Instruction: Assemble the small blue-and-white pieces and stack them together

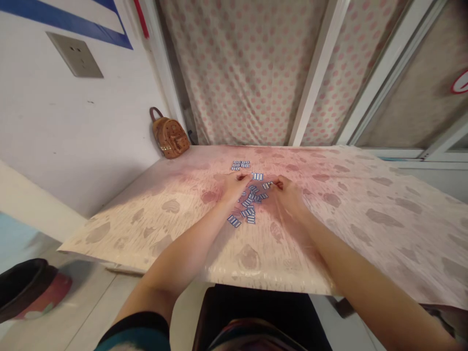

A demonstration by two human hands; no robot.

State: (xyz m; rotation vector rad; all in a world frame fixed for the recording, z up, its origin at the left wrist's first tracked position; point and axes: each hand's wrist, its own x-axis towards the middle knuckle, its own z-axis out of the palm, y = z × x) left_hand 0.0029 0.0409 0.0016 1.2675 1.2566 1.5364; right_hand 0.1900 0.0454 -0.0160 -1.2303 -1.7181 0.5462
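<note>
Blue-and-white striped cards (247, 202) loosely piled on the patterned table (248, 257)
The person's right hand (287, 191) has its grip pinching one card (267, 185) beside the pile; the left hand (234, 184) meets another card (258, 176), its grip too small to tell, with tidy rows of cards (245, 165) lying just beyond

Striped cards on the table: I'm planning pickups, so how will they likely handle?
The striped cards look small and thin, so probably light. Lying flat, they'd likely slide rather than roll when pushed. Their straight edges suggest some stiffness.
</note>
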